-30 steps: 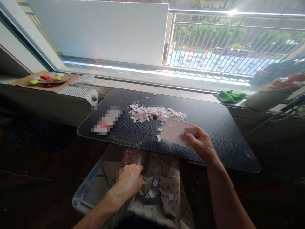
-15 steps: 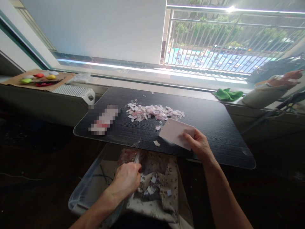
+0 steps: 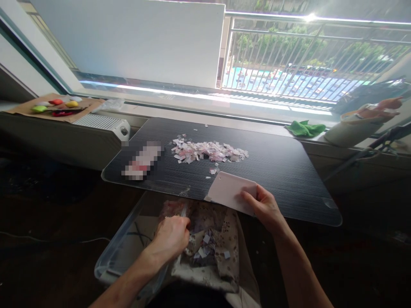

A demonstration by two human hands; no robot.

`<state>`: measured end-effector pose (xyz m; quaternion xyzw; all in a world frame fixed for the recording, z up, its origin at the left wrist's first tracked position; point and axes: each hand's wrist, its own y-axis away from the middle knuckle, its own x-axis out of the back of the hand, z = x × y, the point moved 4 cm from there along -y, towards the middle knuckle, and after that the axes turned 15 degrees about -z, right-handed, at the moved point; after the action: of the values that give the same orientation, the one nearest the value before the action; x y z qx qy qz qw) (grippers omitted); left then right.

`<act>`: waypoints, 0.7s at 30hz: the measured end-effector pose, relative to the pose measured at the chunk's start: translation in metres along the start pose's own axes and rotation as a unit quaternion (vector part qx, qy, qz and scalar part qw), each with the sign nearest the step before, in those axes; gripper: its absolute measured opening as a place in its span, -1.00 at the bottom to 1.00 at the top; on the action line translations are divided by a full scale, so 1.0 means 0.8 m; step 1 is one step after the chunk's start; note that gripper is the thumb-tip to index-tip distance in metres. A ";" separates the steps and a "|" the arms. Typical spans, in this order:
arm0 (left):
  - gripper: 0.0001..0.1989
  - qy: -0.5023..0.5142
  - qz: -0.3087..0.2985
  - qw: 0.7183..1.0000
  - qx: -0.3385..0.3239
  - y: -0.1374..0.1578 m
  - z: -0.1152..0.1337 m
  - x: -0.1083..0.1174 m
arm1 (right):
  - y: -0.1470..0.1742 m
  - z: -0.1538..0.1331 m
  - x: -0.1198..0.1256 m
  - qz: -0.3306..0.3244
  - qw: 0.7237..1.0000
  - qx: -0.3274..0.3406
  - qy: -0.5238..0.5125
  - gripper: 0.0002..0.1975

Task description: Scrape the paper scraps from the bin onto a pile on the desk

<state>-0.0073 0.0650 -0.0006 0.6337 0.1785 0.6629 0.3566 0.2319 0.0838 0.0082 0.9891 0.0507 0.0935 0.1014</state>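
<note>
My right hand [image 3: 263, 204] pinches a pale flat card [image 3: 229, 191] between thumb and fingers. The card lies low against the front edge of the dark table [image 3: 279, 171], with a small paper piece [image 3: 208, 198] at its left corner. Behind it spreads a heap of small white and pinkish paper bits [image 3: 208, 150]. Below the table edge, my left hand [image 3: 173, 233] is closed on a pale plastic edge, seemingly the right rim of a clear plastic bin [image 3: 104, 259]. Beside that hand, patterned cloth [image 3: 227, 273] carries several loose paper squares [image 3: 203, 251].
A blurred-out item [image 3: 143, 161] lies on the table's left side. On the left, a cardboard sheet [image 3: 19, 107] bears several colourful objects above a white radiator [image 3: 109, 125]. A green cloth [image 3: 305, 128] and a pale pot [image 3: 345, 128] stand along the sill at right.
My right hand has drawn the card toward me to the table's front edge. The loose piece near it has come along to the edge. My left hand stays in place.
</note>
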 end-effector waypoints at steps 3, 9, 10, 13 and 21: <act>-0.72 -0.001 -0.004 1.000 -0.003 0.000 0.001 0.001 | 0.008 -0.005 -0.001 -0.011 1.000 -0.003 -0.001 -0.68; -0.72 -0.001 -0.010 1.000 -0.002 -0.002 0.003 0.002 | 0.016 -0.021 0.007 0.001 0.999 0.010 0.036 -0.69; -0.73 -0.005 -0.006 1.000 -0.006 -0.003 0.003 0.001 | 0.014 -0.024 0.012 0.037 0.998 0.022 0.051 -0.70; -0.73 -0.016 0.002 1.000 -0.015 -0.006 0.008 -0.004 | -0.001 -0.029 0.025 0.143 0.984 0.059 0.086 -0.67; -0.72 -0.019 -0.005 1.000 -0.008 -0.008 0.015 -0.008 | -0.038 -0.046 0.015 0.141 0.976 0.075 0.146 -0.65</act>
<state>0.0055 0.0623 -0.0081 0.6427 0.1695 0.6502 0.3679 0.2336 0.1215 0.0392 0.9669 -0.0687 0.2458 0.0045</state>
